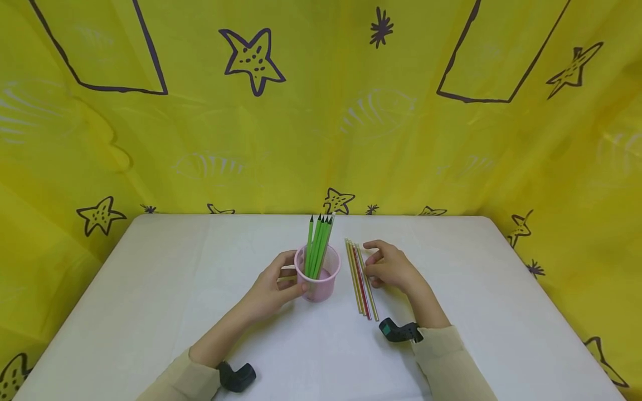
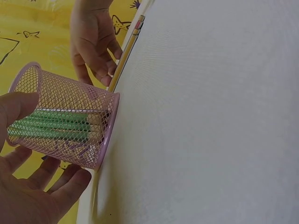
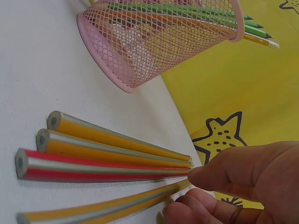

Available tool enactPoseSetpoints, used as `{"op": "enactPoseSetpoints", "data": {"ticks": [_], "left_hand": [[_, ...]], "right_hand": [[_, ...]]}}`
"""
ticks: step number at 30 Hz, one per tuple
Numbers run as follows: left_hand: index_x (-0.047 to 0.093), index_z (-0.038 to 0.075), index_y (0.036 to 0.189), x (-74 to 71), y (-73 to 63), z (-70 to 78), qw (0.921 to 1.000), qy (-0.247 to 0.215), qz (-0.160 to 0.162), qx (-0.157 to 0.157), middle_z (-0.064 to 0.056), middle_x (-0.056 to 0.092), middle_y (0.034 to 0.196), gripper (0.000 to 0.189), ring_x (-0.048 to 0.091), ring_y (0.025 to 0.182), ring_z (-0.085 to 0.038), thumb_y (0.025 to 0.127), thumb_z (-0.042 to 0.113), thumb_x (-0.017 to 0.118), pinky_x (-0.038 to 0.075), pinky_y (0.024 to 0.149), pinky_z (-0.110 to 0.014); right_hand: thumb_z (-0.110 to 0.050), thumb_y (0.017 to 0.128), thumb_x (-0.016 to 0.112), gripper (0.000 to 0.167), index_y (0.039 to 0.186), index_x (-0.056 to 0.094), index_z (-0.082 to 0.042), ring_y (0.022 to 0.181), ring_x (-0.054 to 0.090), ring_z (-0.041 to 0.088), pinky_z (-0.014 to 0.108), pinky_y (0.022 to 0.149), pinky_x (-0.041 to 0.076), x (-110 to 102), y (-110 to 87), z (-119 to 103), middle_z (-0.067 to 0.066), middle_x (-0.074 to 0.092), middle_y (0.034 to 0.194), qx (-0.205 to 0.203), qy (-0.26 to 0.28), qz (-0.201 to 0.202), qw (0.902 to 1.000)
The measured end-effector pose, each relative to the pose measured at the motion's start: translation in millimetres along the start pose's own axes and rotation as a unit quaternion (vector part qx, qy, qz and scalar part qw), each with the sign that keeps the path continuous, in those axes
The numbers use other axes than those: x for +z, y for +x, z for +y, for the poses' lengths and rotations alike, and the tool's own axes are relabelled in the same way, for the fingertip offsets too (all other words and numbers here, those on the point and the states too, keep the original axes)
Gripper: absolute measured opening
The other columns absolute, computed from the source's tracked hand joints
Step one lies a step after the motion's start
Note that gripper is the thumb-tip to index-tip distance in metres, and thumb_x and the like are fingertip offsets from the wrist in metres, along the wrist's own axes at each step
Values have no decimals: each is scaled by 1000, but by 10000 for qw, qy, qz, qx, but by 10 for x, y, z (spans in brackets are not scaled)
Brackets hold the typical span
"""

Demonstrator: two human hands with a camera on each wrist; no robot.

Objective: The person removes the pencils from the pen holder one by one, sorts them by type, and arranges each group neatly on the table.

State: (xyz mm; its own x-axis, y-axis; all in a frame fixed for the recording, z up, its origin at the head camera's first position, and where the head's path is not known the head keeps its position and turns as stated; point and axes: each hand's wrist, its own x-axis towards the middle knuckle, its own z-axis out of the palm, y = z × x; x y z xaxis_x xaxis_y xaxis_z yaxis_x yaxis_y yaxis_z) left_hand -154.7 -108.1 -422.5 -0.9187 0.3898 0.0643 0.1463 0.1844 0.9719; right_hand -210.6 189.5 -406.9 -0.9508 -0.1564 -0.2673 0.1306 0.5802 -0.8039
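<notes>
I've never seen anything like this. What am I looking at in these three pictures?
No machine is working here: a person works bare-handed. The wide picture comes from a camera worn on the head; the closer two come from the small black cameras on the wrists. The left hand holds a pink mesh cup of mostly green pencils. On the white table lie four loose pencils, three yellowish and one red, with the right hand beside them. Whether it touches one, I can't quite tell.
</notes>
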Motion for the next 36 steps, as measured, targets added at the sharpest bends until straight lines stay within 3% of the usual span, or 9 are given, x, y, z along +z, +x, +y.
{"op": "enactPoseSetpoints", "data": {"ticks": [6, 11, 19, 25, 31, 36], "left_hand": [[38, 14, 148, -15, -3, -6, 10000, 32, -1, 49, -16, 48, 145, 68, 54, 128, -37, 90, 15, 75, 49, 107, -45], [38, 14, 148, -15, -11, -6, 10000, 29, 10, 13, -16, 48, 144, 69, 54, 128, -38, 90, 14, 75, 48, 107, -46], [38, 15, 148, -14, -6, 2, 10000, 25, 28, 16, -15, 49, 144, 68, 55, 127, -36, 90, 14, 75, 49, 107, -46], [38, 13, 147, -2, -1, 7, 10000, -4, 11, 62, -17, 49, 143, 67, 55, 127, -38, 90, 13, 74, 49, 106, -46], [37, 13, 147, -3, -5, 2, 10000, 10, -13, 76, -17, 48, 144, 67, 54, 128, -39, 91, 14, 74, 49, 106, -46], [38, 13, 147, -8, -1, 0, 9999, 0, -15, 119, -18, 48, 144, 67, 54, 128, -40, 91, 14, 73, 49, 106, -47]], "right_hand": [[-7, 89, 66, 57, 143, 48, -8, 66, 64, 21, 33, 62, 61, 7, -5, -53, 16, 61, 106, -227, 66, 72, 9997], [-12, 95, 64, 50, 143, 49, -11, 84, 67, 27, 36, 68, 63, 45, -26, -125, 16, 63, 111, -886, 358, 187, 9952], [-17, 96, 66, 45, 139, 54, -23, 108, 65, 28, 40, 85, 60, 122, -89, -291, 17, 64, 121, -2108, 544, 208, 9758], [-15, 96, 67, 45, 139, 54, -20, 125, 57, 33, 52, 103, 51, 216, -162, -361, 14, 57, 139, -2642, 627, -228, 9621], [-11, 95, 67, 45, 139, 56, -13, 132, 52, 34, 53, 104, 50, 303, -155, -363, 7, 52, 147, -3110, 740, -522, 9461], [-11, 95, 67, 45, 139, 57, -12, 137, 46, 32, 51, 104, 50, 340, -145, -355, 8, 47, 152, -3221, 693, -594, 9423]]}}
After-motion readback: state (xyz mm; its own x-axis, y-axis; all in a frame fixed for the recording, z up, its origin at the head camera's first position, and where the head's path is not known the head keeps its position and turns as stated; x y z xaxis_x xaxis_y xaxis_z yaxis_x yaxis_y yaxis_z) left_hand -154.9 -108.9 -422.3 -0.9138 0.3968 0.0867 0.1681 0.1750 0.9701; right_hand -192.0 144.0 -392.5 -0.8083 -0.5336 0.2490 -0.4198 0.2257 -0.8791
